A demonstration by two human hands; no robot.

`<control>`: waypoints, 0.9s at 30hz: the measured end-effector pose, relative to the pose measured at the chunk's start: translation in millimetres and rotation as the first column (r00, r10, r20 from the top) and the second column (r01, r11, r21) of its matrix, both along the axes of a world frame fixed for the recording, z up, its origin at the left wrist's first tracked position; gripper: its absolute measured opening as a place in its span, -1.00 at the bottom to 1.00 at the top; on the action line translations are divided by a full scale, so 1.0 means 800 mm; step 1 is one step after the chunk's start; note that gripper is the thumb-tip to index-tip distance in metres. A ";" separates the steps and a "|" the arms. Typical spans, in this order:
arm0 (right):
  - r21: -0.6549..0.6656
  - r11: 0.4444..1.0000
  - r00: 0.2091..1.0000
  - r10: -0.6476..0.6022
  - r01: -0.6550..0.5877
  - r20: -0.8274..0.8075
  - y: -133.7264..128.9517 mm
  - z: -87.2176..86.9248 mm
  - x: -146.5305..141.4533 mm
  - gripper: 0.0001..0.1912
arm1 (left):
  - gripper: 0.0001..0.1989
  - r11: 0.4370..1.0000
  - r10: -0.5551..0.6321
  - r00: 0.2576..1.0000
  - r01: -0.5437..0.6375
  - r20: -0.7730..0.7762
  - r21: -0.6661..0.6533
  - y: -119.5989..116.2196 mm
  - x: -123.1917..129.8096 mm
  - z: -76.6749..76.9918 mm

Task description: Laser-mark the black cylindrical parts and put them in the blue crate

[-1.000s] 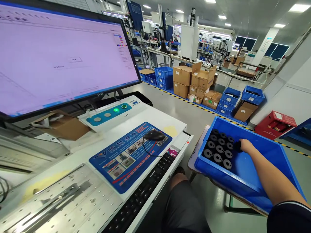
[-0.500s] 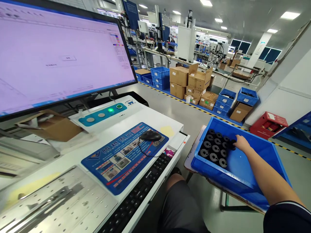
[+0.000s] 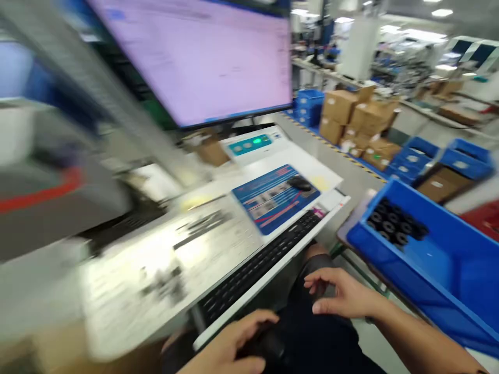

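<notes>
My left hand (image 3: 234,345) is low in the view, in front of the keyboard tray. Its thumb and fingers curve around a dark, blurred black part (image 3: 267,344), whose outline partly merges with the dark clothing behind it. Above my lap, my right hand (image 3: 343,295) has its fingers bent and apart, holding nothing. Several black round parts with central holes (image 3: 392,223) stand together in one corner of the blue bin (image 3: 424,283), to the right of my right hand.
A white desk bears a perforated metal plate (image 3: 222,234), a mouse pad (image 3: 268,208), a mouse (image 3: 299,182) and a monitor (image 3: 234,62). The keyboard (image 3: 265,259) lies in a pulled-out tray. Cardboard boxes (image 3: 368,122) and blue bins line the floor behind.
The view has swung left. My right hand has left the blue bin and is over my lap, without the black part it was touching. My left hand has come into view.
</notes>
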State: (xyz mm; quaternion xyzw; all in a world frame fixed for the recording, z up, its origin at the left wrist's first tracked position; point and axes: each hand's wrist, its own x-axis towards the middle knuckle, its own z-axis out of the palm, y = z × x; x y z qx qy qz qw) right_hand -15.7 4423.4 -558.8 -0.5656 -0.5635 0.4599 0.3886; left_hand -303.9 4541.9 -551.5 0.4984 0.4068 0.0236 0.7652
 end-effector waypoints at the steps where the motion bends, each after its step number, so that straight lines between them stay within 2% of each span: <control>1: -0.033 0.995 0.993 0.092 -0.095 -0.077 0.002 -0.009 -0.027 -0.44 | -0.33 1.000 0.009 0.999 -0.009 0.036 0.008 -0.006 -0.012 0.000; 3: -0.079 0.961 0.947 0.244 -0.265 -0.210 0.012 -0.019 -0.071 -0.40 | -0.38 0.955 -0.225 0.954 0.176 0.196 0.240 -0.013 -0.029 -0.003; 5: -0.112 0.917 0.894 0.338 -0.383 -0.293 0.024 -0.022 -0.106 -0.42 | -0.40 0.895 -0.297 0.928 0.188 0.226 0.405 -0.016 -0.045 -0.004; 7: -0.152 0.882 0.868 0.385 -0.446 -0.313 0.034 -0.023 -0.132 -0.41 | -0.41 0.865 -0.287 0.931 0.150 0.227 0.479 -0.023 -0.062 -0.004; 10: -0.231 0.835 0.854 0.430 -0.499 -0.293 0.036 -0.027 -0.155 -0.38 | -0.42 0.868 -0.214 0.953 0.086 0.212 0.489 -0.042 -0.092 -0.010; 13: -0.293 0.804 0.855 0.469 -0.517 -0.222 0.036 -0.030 -0.161 -0.36 | -0.38 0.928 -0.027 0.980 -0.049 0.197 0.370 -0.063 -0.126 -0.033; 15: -0.290 0.828 0.876 0.466 -0.480 -0.122 0.046 -0.027 -0.159 -0.39 | -0.44 0.949 0.195 0.951 -0.245 0.241 0.197 -0.073 -0.152 -0.057; 16: -0.262 0.859 0.896 0.440 -0.439 -0.060 0.056 -0.025 -0.158 -0.40 | -0.51 0.927 0.330 0.905 -0.364 0.267 0.086 -0.077 -0.165 -0.072; 17: -0.213 0.901 0.921 0.389 -0.379 0.006 0.070 -0.023 -0.158 -0.40 | -0.56 0.876 0.469 0.836 -0.482 0.284 -0.028 -0.080 -0.180 -0.086; 19: -0.060 0.975 0.969 0.218 -0.213 0.115 0.109 -0.023 -0.162 -0.39 | -0.56 0.715 0.698 0.662 -0.661 0.273 -0.228 -0.086 -0.210 -0.113; 20: 0.027 0.992 0.981 0.116 -0.122 0.156 0.132 -0.025 -0.166 -0.38 | -0.52 0.636 0.772 0.580 -0.710 0.261 -0.303 -0.088 -0.226 -0.125; 22: 0.165 0.986 0.974 -0.062 0.026 0.218 0.181 -0.035 -0.181 -0.37 | -0.46 0.541 0.841 0.476 -0.746 0.257 -0.388 -0.092 -0.254 -0.142; 25: 0.240 0.963 0.934 -0.195 0.125 0.298 0.247 -0.057 -0.214 -0.34 | -0.44 0.499 0.865 0.408 -0.758 0.292 -0.419 -0.095 -0.286 -0.154; 27: 0.238 0.963 0.920 -0.205 0.128 0.334 0.276 -0.072 -0.238 -0.33 | -0.42 0.513 0.853 0.393 -0.752 0.344 -0.414 -0.097 -0.297 -0.158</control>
